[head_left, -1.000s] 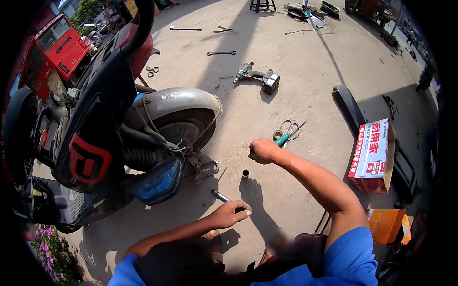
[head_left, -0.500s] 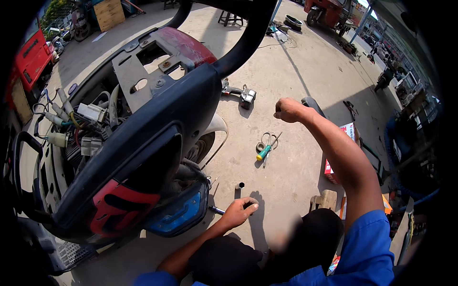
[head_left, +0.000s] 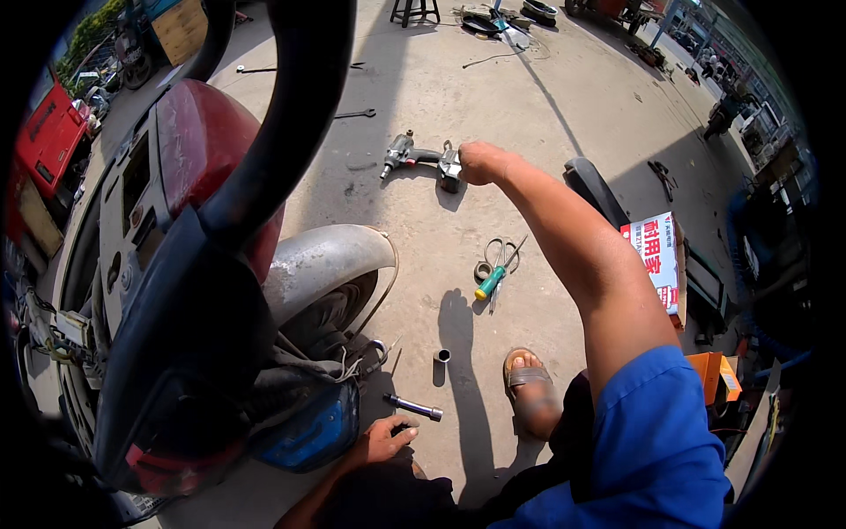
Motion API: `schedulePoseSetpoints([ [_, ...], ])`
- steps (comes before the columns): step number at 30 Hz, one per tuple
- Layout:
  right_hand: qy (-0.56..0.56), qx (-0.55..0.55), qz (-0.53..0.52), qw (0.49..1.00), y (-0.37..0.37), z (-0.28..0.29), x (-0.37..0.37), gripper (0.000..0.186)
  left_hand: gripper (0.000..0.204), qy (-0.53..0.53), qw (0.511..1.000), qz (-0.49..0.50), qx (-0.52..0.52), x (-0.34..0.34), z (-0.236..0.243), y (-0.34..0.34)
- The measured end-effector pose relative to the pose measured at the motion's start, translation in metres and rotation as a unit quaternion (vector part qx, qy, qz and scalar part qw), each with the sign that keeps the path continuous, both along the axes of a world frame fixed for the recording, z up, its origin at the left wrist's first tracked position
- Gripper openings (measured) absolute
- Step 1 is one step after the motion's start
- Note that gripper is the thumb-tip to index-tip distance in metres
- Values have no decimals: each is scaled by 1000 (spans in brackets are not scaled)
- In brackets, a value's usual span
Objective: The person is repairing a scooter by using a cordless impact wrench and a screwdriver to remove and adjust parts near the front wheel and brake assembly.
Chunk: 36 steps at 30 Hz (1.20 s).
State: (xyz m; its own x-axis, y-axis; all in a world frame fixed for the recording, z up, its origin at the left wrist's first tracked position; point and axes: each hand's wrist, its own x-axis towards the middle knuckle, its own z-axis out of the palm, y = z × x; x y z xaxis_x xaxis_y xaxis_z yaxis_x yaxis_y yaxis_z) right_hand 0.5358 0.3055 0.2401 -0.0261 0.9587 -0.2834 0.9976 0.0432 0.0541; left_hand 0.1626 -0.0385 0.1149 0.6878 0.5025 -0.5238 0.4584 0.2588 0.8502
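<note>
My right arm stretches forward, and my right hand (head_left: 480, 163), fingers curled, is at the battery end of a grey-and-black cordless impact wrench (head_left: 410, 152) on the ground; whether it touches it I cannot tell. My left hand (head_left: 388, 441) is low, fingers curled round a dark area I cannot make out, near a chrome socket wrench (head_left: 414, 406). A short metal socket (head_left: 441, 356) stands above that. Scissors, a roll of tape and a green screwdriver (head_left: 496, 278) lie between the hands. The scooter’s silver front mudguard (head_left: 326, 256) and black handlebar tube (head_left: 300, 79) are on my left.
A long black seat-like piece (head_left: 595, 189), a printed carton (head_left: 652, 264) and an orange box (head_left: 709, 375) lie at right. Pliers (head_left: 663, 176) and a wrench (head_left: 357, 113) are farther out, a black stool (head_left: 414, 11) at the back, a red vehicle (head_left: 53, 132) far left.
My right hand has moved forward and up to the impact wrench. My left hand has dropped lower and slightly left. The view has shifted, bringing my sandalled foot into sight.
</note>
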Motion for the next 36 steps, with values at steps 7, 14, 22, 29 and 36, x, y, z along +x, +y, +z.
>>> schedulePoseSetpoints([
  [7,123,43,-69,989,44,-76,27,26,38,39,986,26,-157,-68,-36,-47],
  [14,227,61,-138,962,101,-117,32,34,42,240,875,248,-341,-158,-91,-172],
  [22,341,103,-166,920,174,-181,24,46,43,286,810,376,-348,-85,-52,-167],
  [29,374,139,-148,905,226,-231,18,61,43,306,763,446,-355,-62,-22,-158],
  [36,353,144,-73,921,293,-287,46,64,44,314,725,477,-385,-36,-14,-177],
])
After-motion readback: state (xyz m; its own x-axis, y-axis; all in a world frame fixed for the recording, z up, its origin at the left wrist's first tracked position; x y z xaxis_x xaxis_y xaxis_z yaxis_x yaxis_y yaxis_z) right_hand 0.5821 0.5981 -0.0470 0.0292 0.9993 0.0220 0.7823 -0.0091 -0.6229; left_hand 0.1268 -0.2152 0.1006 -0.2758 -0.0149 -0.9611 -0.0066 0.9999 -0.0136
